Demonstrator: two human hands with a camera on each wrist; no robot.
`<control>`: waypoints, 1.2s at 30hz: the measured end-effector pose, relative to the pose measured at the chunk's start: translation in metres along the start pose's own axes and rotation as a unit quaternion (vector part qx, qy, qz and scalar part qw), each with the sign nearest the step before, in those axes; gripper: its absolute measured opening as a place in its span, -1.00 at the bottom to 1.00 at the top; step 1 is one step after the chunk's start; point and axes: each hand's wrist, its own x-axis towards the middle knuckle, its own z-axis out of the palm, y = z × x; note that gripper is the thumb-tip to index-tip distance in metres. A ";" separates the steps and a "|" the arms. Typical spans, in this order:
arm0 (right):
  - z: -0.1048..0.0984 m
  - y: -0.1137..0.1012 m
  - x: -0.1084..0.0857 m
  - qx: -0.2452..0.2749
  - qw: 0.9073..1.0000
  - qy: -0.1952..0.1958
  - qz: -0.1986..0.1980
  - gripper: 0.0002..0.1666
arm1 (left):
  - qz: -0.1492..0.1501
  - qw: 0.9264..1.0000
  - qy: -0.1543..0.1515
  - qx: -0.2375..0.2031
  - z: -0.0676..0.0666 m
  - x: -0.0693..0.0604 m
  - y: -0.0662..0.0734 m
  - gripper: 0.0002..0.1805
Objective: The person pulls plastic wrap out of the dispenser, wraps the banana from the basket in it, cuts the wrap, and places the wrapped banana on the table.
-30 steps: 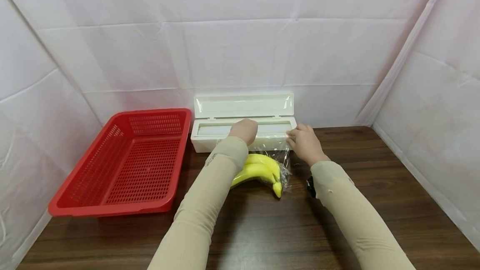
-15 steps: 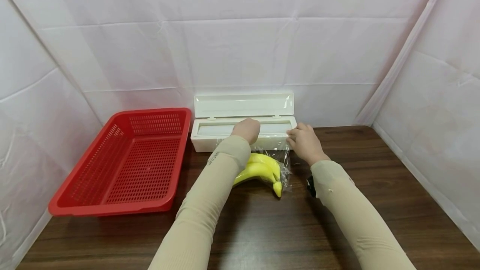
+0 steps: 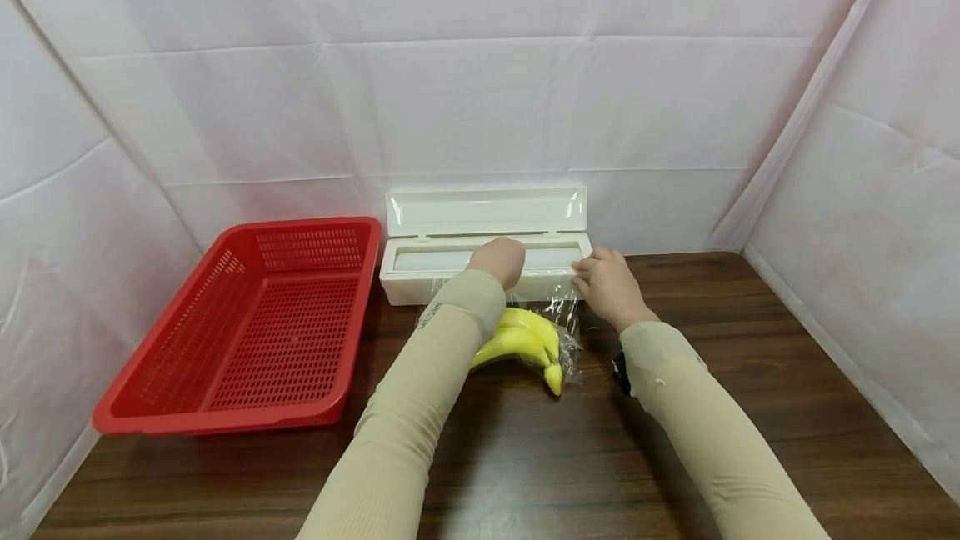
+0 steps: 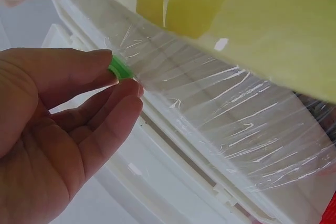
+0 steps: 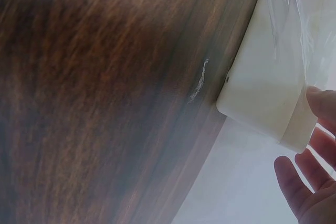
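A white cling film dispenser (image 3: 405, 288) stands against the back sheet with its lid raised. Clear cling film (image 4: 257, 129) stretches from it over the front wall towards a bunch of yellow bananas (image 3: 519, 343), which has film around it. My left hand (image 3: 498, 262) pinches a small green slider (image 4: 121, 68) on the dispenser's edge between thumb and fingertips, seen in the left wrist view. At the right end, my right hand (image 3: 611, 286) grips the dispenser's corner, thumb on the edge by the film. My left forearm covers part of the bananas.
A red plastic basket (image 3: 352, 340) with perforated sides stands to the left of the dispenser. Dark wood tabletop (image 3: 750, 373) extends in front and to the right. White sheets (image 3: 480, 107) enclose the back and sides.
My left hand has slid a little to the right along the dispenser's edge, uncovering slightly more of the bananas' left part differently. My right hand has stayed at the corner.
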 end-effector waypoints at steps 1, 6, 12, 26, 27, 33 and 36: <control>0.000 0.000 0.000 0.000 1.000 0.000 0.000 -0.63 | 0.001 1.000 0.000 -0.001 0.000 -0.001 0.000 -0.71; -0.001 -0.001 0.001 0.002 1.000 -0.004 0.001 -0.63 | 0.000 1.000 -0.001 -0.007 0.000 -0.001 0.002 -0.71; -0.002 -0.001 0.002 0.005 1.000 -0.004 0.001 -0.65 | -0.004 1.000 -0.004 -0.005 0.001 0.001 0.002 -0.68; 0.003 0.006 0.003 0.007 1.000 0.003 -0.003 -0.58 | -0.008 1.000 -0.011 -0.017 -0.001 0.000 0.003 -0.66; 0.004 0.007 0.002 0.006 1.000 0.003 -0.003 -0.58 | -0.009 1.000 -0.011 -0.018 -0.001 0.000 0.003 -0.66; 0.005 0.007 0.001 0.004 1.000 0.007 -0.002 -0.60 | -0.010 1.000 -0.007 -0.016 -0.002 -0.001 0.005 -0.67; 0.004 0.007 0.002 0.001 1.000 0.003 -0.002 -0.59 | -0.010 1.000 -0.006 -0.014 -0.003 -0.001 0.005 -0.67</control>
